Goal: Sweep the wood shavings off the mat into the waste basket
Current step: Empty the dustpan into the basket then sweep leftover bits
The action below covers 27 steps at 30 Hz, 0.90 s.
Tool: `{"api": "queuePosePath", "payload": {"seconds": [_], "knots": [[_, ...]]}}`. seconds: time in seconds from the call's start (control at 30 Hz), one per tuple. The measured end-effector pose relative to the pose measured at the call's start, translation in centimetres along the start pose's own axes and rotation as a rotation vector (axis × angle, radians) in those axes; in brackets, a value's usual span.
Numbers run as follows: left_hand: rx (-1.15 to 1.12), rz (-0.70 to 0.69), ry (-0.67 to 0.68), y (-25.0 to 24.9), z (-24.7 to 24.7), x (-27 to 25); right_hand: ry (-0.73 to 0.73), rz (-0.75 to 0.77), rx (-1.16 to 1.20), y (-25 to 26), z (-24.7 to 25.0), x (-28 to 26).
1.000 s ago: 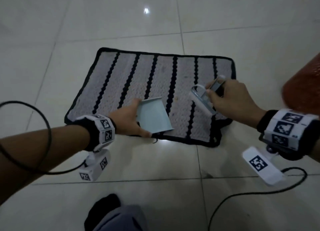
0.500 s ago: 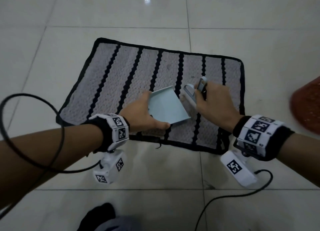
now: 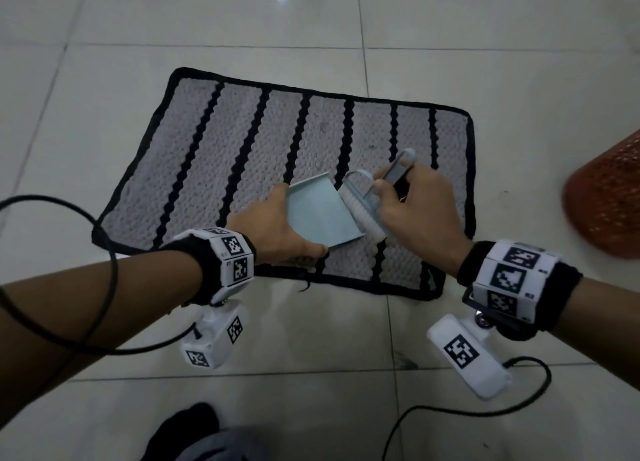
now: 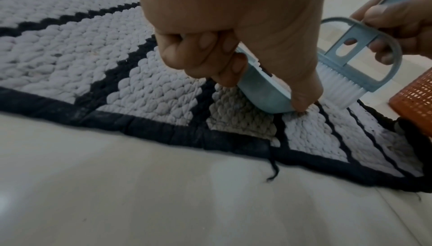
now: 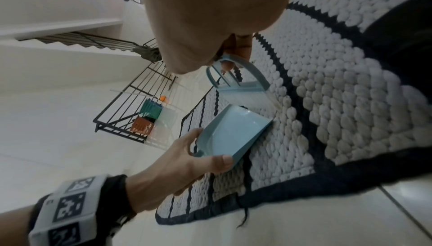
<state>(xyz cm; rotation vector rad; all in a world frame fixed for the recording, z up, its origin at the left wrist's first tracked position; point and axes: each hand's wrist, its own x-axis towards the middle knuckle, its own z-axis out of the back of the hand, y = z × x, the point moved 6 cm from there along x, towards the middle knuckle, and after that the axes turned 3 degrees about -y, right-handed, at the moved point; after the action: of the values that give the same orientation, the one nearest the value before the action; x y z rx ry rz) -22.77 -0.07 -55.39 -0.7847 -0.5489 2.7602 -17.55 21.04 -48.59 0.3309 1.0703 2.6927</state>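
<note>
A grey mat (image 3: 242, 170) with black stripes and a black border lies on the tiled floor. My left hand (image 3: 277, 228) grips a small light-blue dustpan (image 3: 320, 215) by its back edge, with the pan's lip down on the mat near its front edge. My right hand (image 3: 415, 208) holds a light-blue hand brush (image 3: 363, 208) by its handle, and the white bristles (image 4: 334, 87) touch the mat right at the pan's lip. The orange mesh waste basket (image 3: 609, 201) stands at the right edge, off the mat. I cannot make out any shavings; the pan's inside (image 5: 229, 131) looks bare.
Pale floor tiles (image 3: 311, 339) surround the mat. Black cables (image 3: 104, 287) trail from both wrists over the floor. A dark wire rack (image 5: 131, 109) holding coloured items stands beyond the mat's far side. A loose black thread (image 4: 273, 172) hangs from the mat's front border.
The right hand has brought the brush leftward across the mat until its bristles meet the dustpan's lip. The left hand has shifted the pan slightly to the right on the mat.
</note>
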Motion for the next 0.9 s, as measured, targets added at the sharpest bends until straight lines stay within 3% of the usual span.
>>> {"api": "queuePosePath", "payload": {"seconds": [0.47,0.73,0.9], "knots": [[-0.077,-0.019,-0.038,0.0,-0.3,-1.1,-0.045,-0.050,-0.031,-1.6,2.6,0.1],[-0.140,-0.062,-0.038,-2.4,0.8,0.7,-0.167,0.019,-0.246,-6.7,6.0,5.2],[-0.040,-0.069,0.069,-4.3,0.2,2.2,-0.093,0.006,-0.361,-9.0,6.8,7.1]]}}
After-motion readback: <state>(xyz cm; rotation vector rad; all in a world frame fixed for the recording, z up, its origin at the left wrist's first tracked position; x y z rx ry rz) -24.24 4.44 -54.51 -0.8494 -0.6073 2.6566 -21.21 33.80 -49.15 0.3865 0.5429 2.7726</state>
